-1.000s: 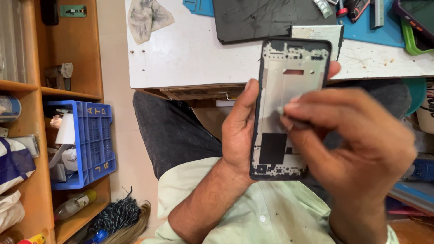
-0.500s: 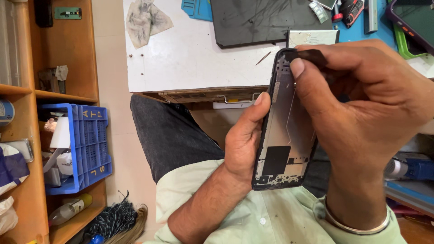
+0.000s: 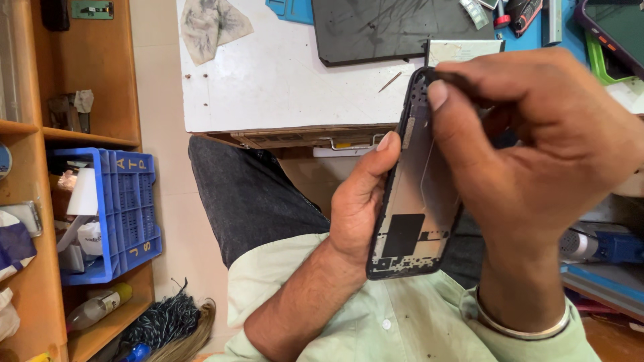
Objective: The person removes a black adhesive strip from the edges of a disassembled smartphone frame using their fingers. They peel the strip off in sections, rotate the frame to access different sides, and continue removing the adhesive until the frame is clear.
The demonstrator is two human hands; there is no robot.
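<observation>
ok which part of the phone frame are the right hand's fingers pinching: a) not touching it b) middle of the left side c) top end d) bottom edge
c: the right hand pinches the top end of the phone frame, while the left hand grips its side.

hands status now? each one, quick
Left hand: closed on the phone frame, gripping its left edge.
Right hand: fingers pinched at the frame's top corner; anything held there is hidden.

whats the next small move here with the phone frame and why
Probably pinch and peel at the top corner. The left hand grips the phone frame along its edge, tilted, while the right hand has its fingertips on that top corner, with nothing lifted there yet.
</observation>
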